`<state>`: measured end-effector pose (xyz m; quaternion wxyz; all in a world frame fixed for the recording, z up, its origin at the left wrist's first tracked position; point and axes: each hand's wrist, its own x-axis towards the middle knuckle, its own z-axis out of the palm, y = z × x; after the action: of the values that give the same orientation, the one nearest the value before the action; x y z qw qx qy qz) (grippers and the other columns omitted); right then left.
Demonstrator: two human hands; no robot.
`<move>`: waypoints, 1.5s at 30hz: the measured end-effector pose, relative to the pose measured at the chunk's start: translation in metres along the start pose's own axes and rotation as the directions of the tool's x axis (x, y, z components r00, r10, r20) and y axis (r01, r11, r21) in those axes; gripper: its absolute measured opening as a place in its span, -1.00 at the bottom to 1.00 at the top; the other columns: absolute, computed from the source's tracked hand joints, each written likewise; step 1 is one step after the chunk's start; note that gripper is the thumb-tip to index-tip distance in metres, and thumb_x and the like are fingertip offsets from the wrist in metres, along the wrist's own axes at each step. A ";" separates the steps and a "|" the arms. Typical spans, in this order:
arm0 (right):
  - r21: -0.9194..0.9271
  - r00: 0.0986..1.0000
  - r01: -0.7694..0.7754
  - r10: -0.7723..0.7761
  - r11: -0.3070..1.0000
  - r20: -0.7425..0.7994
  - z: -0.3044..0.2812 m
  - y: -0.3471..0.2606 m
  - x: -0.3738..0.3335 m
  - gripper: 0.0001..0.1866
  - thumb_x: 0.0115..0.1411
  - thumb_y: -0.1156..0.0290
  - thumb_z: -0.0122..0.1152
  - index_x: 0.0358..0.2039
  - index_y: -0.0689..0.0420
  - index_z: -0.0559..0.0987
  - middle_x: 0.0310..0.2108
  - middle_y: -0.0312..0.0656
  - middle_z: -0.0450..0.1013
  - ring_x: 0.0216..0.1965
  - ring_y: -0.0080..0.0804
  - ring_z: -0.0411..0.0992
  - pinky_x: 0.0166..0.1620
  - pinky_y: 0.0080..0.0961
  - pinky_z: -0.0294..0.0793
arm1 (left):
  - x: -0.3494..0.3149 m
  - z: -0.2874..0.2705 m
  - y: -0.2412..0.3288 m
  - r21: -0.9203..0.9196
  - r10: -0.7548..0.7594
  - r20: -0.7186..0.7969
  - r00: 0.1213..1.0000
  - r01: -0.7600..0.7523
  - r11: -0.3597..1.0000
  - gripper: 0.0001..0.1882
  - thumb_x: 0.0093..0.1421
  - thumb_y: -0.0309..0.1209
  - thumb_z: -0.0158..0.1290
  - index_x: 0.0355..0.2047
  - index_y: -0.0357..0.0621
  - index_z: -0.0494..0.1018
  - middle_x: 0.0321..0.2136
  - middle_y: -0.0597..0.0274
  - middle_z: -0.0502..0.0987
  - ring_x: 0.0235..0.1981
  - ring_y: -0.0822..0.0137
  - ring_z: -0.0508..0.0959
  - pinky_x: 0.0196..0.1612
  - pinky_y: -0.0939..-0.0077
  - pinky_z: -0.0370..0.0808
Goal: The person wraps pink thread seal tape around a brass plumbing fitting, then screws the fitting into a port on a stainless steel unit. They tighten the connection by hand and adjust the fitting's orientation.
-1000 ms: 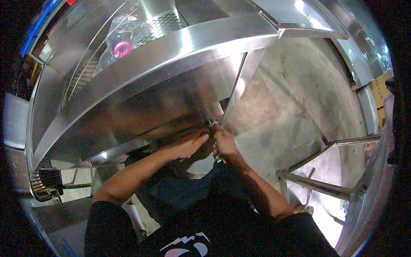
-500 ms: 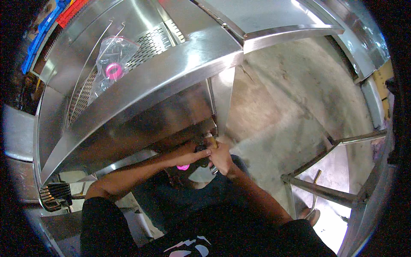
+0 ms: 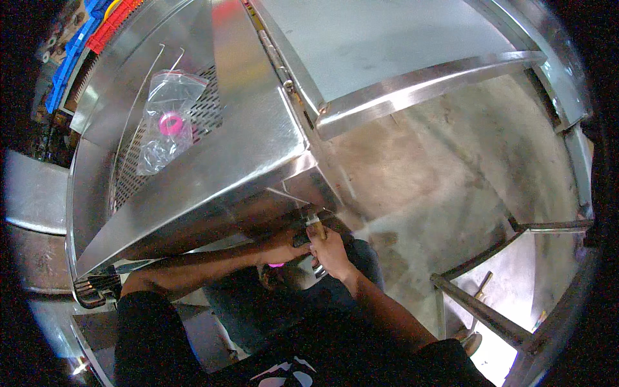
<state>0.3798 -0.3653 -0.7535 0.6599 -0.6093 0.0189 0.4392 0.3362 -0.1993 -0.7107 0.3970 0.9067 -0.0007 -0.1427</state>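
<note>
Both my hands meet just under the front corner of a stainless steel fryer-like unit (image 3: pixel 213 142). My right hand (image 3: pixel 330 250) is closed around a tan, brass-coloured cylinder (image 3: pixel 317 226) with a pale tip pointing up at the steel. A shiny metal end (image 3: pixel 319 271) sticks out below that hand. My left hand (image 3: pixel 289 248) reaches in from the left, its fingers by a small black piece (image 3: pixel 301 240) against the right hand. Most of the left fingers are hidden, and the black piece's kind is unclear. Bright pink (image 3: pixel 276 264) shows under the left hand.
A clear plastic bag with a pink tape roll (image 3: pixel 171 123) lies on the perforated tray (image 3: pixel 209 103) inside the unit. A flat steel table (image 3: pixel 387 45) adjoins on the right. Lower right stands a metal frame (image 3: pixel 483 306); a long-handled tool (image 3: pixel 478 306) lies beyond it.
The view has shifted, so the unit's corner now sits lower and further left. Both hands stay together below it, the right still holding the tan cylinder. Less of the pink thing shows.
</note>
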 end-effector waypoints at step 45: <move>0.812 0.841 -0.456 -0.120 0.365 0.527 0.001 0.056 -0.036 -0.84 0.32 0.33 0.17 -0.40 0.05 0.45 -0.60 -0.43 0.29 -0.61 -0.58 0.24 -0.45 -0.54 0.30 | -0.003 -0.007 0.042 0.148 -0.350 0.010 0.937 0.344 0.927 -0.17 0.22 0.31 -0.04 -0.08 -0.37 0.50 -0.26 -0.29 0.61 -0.21 -0.22 0.62 -0.12 0.02 0.53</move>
<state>0.3238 -0.3919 -0.7769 0.8124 0.0038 0.1512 0.5632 0.3393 -0.2231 -0.6751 0.2990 0.9160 0.1421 -0.2267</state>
